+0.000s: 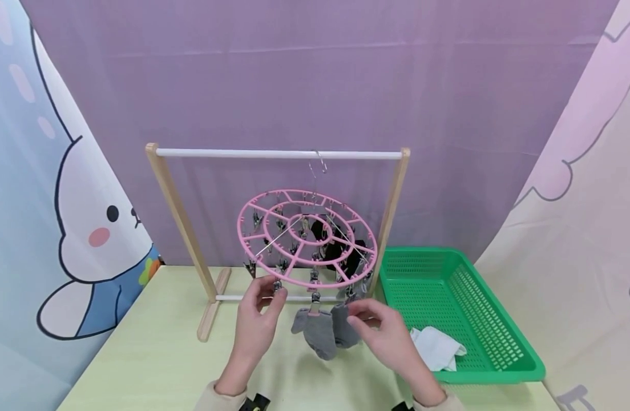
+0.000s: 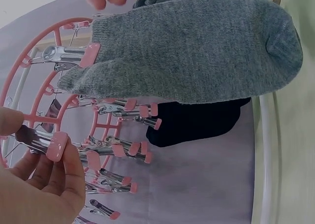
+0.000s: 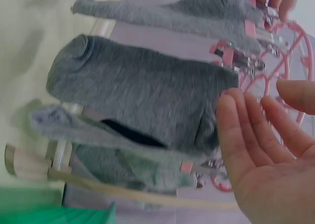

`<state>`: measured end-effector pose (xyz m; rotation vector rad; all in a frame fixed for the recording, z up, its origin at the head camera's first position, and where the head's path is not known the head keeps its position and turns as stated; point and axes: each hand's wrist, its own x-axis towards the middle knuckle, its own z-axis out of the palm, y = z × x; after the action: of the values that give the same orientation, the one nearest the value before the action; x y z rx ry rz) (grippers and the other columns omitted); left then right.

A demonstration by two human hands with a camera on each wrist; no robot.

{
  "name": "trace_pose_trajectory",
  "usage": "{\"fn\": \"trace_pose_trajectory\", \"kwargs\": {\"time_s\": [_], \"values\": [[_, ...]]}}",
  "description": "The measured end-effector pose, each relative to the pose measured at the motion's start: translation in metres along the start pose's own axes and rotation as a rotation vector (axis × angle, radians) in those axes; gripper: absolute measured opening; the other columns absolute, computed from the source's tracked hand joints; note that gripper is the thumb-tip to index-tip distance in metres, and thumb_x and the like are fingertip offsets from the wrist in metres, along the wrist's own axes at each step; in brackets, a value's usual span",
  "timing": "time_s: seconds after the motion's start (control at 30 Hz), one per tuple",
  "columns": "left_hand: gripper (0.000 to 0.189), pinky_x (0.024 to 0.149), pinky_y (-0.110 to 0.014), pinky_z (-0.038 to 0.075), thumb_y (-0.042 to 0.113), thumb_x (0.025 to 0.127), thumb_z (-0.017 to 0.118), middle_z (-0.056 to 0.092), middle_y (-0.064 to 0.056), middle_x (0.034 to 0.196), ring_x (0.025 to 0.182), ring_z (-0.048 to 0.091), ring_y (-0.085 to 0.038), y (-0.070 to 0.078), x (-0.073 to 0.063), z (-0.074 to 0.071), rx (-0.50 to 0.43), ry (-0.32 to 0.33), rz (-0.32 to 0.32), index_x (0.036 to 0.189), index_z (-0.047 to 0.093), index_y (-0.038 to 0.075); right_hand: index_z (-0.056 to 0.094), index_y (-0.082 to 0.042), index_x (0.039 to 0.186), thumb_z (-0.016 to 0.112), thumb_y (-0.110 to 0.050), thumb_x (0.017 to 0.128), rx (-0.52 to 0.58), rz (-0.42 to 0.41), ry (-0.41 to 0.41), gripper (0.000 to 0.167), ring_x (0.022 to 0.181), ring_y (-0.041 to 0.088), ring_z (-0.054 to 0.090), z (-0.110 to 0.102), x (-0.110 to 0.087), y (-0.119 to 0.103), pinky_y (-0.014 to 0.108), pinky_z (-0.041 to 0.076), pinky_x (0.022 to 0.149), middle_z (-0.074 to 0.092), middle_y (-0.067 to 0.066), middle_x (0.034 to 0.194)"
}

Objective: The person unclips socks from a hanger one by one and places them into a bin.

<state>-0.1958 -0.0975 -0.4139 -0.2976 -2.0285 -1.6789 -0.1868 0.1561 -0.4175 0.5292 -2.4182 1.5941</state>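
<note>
A pink round drying rack (image 1: 289, 274) with metal clips hangs by its hook from a white rail. At its near edge my left hand (image 1: 257, 319) pinches a metal clip (image 2: 55, 145) with pink tips; no sock is in that clip. A grey sock (image 1: 319, 334) hangs from the neighbouring clip (image 2: 74, 56). Beside it hangs a second grey sock (image 3: 142, 93). My right hand (image 1: 384, 328) is at this second sock, fingertips (image 3: 227, 103) right by its upper edge and the thumb held apart from the fingers.
More socks, black (image 2: 197, 123) and grey, hang at the rack's right and far side. A wooden stand (image 1: 184, 222) carries the white rail (image 1: 233, 153). To the right, a green basket (image 1: 500, 374) holds a white cloth item (image 1: 437, 348). A purple curtain (image 1: 315, 85) hangs behind.
</note>
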Motion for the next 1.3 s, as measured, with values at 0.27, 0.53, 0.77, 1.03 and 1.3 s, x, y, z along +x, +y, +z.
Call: {"fn": "trace_pose_trajectory", "kwargs": {"time_s": [0.27,0.53,0.77,1.03,1.3], "values": [[0.025,0.086,-0.023,0.052,0.009,0.099,0.066,0.064,-0.008,0.105,0.095,0.061,-0.014,-0.001,0.001,-0.001,-0.014,-0.011,0.000,0.123,0.062,0.001,0.072,-0.007,0.114,0.076,-0.012,0.092,0.002,0.026,-0.030,0.022,0.091,0.017,0.068,0.019,0.009,-0.005,0.027,0.059,0.081,0.071,0.002,0.100],[0.025,0.085,-0.023,0.052,0.009,0.099,0.066,0.064,-0.008,0.104,0.094,0.061,-0.014,0.000,0.001,0.000,-0.011,-0.010,-0.004,0.122,0.063,0.001,0.070,0.000,0.115,0.074,-0.011,0.093,0.092,0.026,-0.092,0.025,0.090,0.020,0.068,0.032,0.014,-0.001,0.026,0.059,0.080,0.070,0.008,0.101],[0.025,0.085,-0.024,0.052,0.010,0.099,0.066,0.064,-0.008,0.104,0.093,0.061,-0.014,0.000,0.000,0.000,-0.003,-0.009,-0.006,0.122,0.063,0.001,0.073,0.000,0.106,0.076,-0.009,0.091,0.046,0.004,-0.087,0.018,0.081,0.015,0.068,0.042,0.016,0.005,0.025,0.059,0.074,0.071,0.006,0.092],[0.028,0.085,-0.024,0.052,0.010,0.098,0.067,0.064,-0.006,0.104,0.095,0.061,-0.014,-0.001,-0.001,-0.001,0.018,-0.005,0.000,0.125,0.063,0.003,0.074,-0.002,0.103,0.073,-0.009,0.093,0.042,0.039,-0.106,0.012,0.081,0.013,0.067,0.045,0.019,0.005,0.024,0.057,0.072,0.070,0.004,0.091],[0.039,0.082,-0.023,0.051,0.005,0.094,0.070,0.061,-0.008,0.110,0.096,0.059,-0.019,0.005,-0.004,-0.002,0.104,0.101,0.132,0.132,0.059,0.002,0.075,-0.005,0.104,0.073,-0.015,0.094,0.030,0.038,-0.102,0.014,0.081,0.015,0.068,0.046,0.021,0.000,0.025,0.057,0.072,0.073,0.004,0.094]]}}
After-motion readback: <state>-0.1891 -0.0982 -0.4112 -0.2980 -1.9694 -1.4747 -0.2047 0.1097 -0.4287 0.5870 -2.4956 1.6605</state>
